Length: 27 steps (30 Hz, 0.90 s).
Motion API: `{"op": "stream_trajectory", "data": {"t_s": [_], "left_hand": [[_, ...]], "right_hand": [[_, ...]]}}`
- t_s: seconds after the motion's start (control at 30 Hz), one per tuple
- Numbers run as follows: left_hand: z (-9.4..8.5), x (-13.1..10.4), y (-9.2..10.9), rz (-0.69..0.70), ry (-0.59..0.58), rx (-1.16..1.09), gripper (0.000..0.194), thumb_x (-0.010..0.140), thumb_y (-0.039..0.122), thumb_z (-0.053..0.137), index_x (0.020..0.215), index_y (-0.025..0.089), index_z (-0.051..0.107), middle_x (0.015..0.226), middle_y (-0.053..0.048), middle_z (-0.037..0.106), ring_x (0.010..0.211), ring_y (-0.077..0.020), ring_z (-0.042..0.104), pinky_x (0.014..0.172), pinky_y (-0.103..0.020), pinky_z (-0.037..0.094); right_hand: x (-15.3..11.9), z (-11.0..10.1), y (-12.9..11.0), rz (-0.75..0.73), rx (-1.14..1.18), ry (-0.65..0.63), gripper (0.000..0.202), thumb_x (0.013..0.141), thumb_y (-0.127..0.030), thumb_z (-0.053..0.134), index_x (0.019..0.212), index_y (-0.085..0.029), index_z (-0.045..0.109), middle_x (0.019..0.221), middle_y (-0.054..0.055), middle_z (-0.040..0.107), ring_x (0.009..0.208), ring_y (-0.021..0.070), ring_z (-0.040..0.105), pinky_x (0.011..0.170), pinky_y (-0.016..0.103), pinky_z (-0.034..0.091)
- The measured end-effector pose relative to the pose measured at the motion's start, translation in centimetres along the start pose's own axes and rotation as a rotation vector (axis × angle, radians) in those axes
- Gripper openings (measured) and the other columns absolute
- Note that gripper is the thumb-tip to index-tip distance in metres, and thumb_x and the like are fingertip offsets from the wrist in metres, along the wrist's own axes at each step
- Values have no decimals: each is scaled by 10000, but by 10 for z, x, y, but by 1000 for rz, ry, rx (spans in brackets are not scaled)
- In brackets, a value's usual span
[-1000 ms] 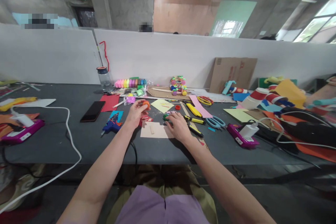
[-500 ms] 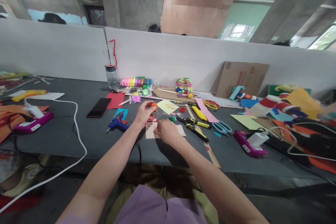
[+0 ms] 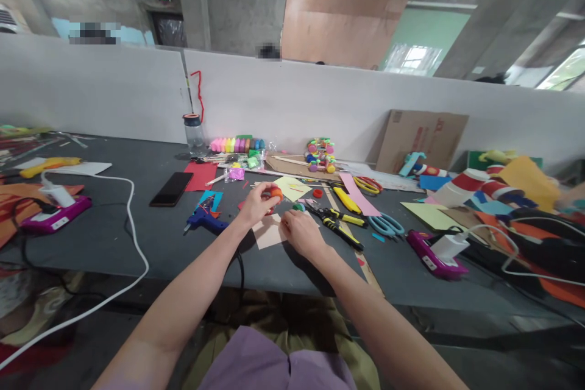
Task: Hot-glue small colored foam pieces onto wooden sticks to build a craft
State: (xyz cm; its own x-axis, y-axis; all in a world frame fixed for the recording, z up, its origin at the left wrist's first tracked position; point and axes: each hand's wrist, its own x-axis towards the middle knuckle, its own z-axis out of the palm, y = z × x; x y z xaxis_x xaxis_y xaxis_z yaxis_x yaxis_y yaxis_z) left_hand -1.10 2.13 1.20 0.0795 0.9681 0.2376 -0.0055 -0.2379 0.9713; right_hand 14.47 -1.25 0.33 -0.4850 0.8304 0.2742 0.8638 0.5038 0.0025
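My left hand (image 3: pixel 258 205) pinches a round orange cap-like piece (image 3: pixel 276 194) between thumb and fingers, above the desk. Close beside it, my right hand (image 3: pixel 299 230) rests over a sheet of pale pink paper (image 3: pixel 269 235) with its fingers curled in. Whatever those fingers grip, if anything, is hidden. Part of the pink sheet lies under that hand. Just beyond the right hand is a green round piece (image 3: pixel 298 207). A red ring-shaped piece (image 3: pixel 317 193) lies farther right, near a pale yellow paper square (image 3: pixel 292 187).
To the left are a blue glue gun (image 3: pixel 205 219), a phone (image 3: pixel 172 189) and red paper (image 3: pixel 201 175). Pliers (image 3: pixel 338 225), a yellow cutter (image 3: pixel 347 198) and blue-handled scissors (image 3: pixel 387 225) lie to the right. Purple power strips (image 3: pixel 429 255) stand at both sides. Coloured clay (image 3: pixel 237 144) lines the back.
My left hand has brought the orange piece slightly right and down, closer to the right hand. The pink paper has turned a little. My right hand has shifted slightly right.
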Motion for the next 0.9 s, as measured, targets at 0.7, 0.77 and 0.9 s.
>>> {"op": "stream_trajectory", "data": {"t_s": [0.7, 0.77, 0.9], "left_hand": [[0, -3, -18, 174, -337, 322, 284, 690, 118, 546, 966, 173, 511, 982, -49, 601, 834, -162, 595, 743, -285, 472], [1, -3, -17, 175, -337, 313, 274, 693, 137, 567, 960, 173, 513, 970, -46, 600, 826, -160, 593, 738, -282, 470], [1, -3, -16, 170, -318, 343, 275, 697, 167, 600, 959, 175, 515, 956, -38, 599, 821, -159, 587, 739, -281, 467]], "right_hand": [[-3, 9, 34, 381, 1193, 325, 212, 727, -371, 597, 713, -160, 598, 518, -45, 503, 447, 94, 435, 459, 223, 355], [-3, 9, 34, 381, 1181, 344, 208, 734, -365, 596, 709, -159, 597, 511, -46, 496, 446, 92, 434, 461, 221, 352], [-3, 12, 35, 377, 1197, 334, 198, 736, -354, 597, 743, -156, 597, 532, -42, 515, 447, 91, 442, 459, 219, 361]]}}
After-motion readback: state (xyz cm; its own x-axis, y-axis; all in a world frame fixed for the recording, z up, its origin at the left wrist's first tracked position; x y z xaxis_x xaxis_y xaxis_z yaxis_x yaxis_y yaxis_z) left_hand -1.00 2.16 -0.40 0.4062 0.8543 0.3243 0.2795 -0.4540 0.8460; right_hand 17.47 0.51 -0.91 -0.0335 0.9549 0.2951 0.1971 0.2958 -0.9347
